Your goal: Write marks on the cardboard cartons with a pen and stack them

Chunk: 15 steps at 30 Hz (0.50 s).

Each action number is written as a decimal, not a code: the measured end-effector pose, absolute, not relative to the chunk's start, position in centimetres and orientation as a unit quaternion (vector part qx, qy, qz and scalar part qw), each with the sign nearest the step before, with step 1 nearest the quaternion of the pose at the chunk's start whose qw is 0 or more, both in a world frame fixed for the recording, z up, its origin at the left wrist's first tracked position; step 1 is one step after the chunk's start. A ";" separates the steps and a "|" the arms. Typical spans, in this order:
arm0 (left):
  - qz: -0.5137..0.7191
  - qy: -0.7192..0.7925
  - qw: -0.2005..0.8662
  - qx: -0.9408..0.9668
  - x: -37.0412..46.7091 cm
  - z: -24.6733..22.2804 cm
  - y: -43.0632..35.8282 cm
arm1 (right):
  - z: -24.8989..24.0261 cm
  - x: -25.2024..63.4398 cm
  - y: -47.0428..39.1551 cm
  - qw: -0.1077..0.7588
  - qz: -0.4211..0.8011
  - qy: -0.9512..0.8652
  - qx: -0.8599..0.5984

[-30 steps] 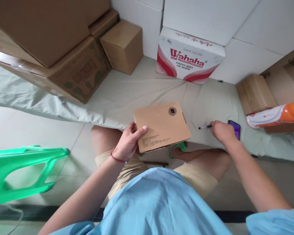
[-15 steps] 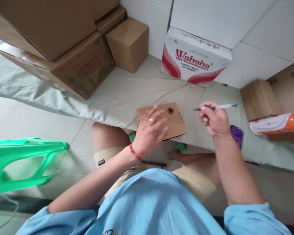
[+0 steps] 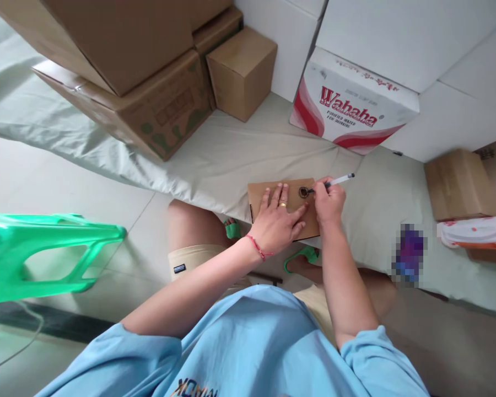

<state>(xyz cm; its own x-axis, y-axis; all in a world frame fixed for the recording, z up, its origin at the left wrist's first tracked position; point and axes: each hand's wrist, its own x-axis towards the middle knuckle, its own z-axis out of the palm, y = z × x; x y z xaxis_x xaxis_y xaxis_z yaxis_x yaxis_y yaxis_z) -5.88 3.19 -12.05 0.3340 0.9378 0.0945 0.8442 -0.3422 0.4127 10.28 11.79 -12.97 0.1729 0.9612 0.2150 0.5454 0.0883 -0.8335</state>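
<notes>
A flat brown cardboard piece (image 3: 256, 194) lies at the front edge of the cloth-covered surface, with a small dark drawn mark (image 3: 303, 192) near its upper right. My left hand (image 3: 276, 220) rests on the cardboard with its fingers spread, a ring on one finger. In my right hand (image 3: 329, 204) is a pen (image 3: 342, 179), gripped near its tip. The tip is at the right side of the dark mark; whether it touches the cardboard cannot be made out.
Brown boxes (image 3: 242, 71) stand at the back left, a white and red Wahaba box (image 3: 351, 105) behind the cardboard. At the right are a pixelated purple object (image 3: 410, 253), another brown box (image 3: 457, 184) and an orange-white package (image 3: 479, 231). A green stool (image 3: 78, 231) stands left.
My right hand has moved left with the pen, from beside the cardboard onto its right part. My left hand is now pressed flatter on the cardboard. The whole view has shifted slightly.
</notes>
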 end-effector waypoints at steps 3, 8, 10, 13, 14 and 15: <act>0.155 0.556 0.142 0.804 -5.8 -12.0 3.2 | -13.2 10.3 12.0 0.421 0.256 -0.616 -0.615; 0.153 0.553 0.146 0.806 -5.8 -11.9 3.2 | -12.5 9.8 11.5 0.393 0.265 -0.642 -0.602; 0.159 0.551 0.146 0.806 -5.8 -11.9 3.1 | -12.3 9.8 11.4 0.386 0.263 -0.646 -0.604; 0.165 0.551 0.143 0.806 -5.8 -11.9 3.1 | -12.1 9.7 11.3 0.381 0.254 -0.650 -0.607; 0.165 0.550 0.143 0.806 -5.8 -11.9 3.1 | -12.0 9.6 11.4 0.381 0.250 -0.650 -0.609; 0.163 0.550 0.143 0.807 -5.8 -11.9 3.1 | -12.0 9.6 11.4 0.381 0.245 -0.649 -0.611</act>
<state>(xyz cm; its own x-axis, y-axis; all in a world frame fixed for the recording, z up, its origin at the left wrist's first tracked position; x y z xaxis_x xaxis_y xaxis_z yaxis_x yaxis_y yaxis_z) -5.81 3.06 -11.89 0.3420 0.9337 0.1060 0.8400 -0.3543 0.4109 9.58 11.39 -11.99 0.0375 0.9799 0.1959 0.6064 0.1335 -0.7839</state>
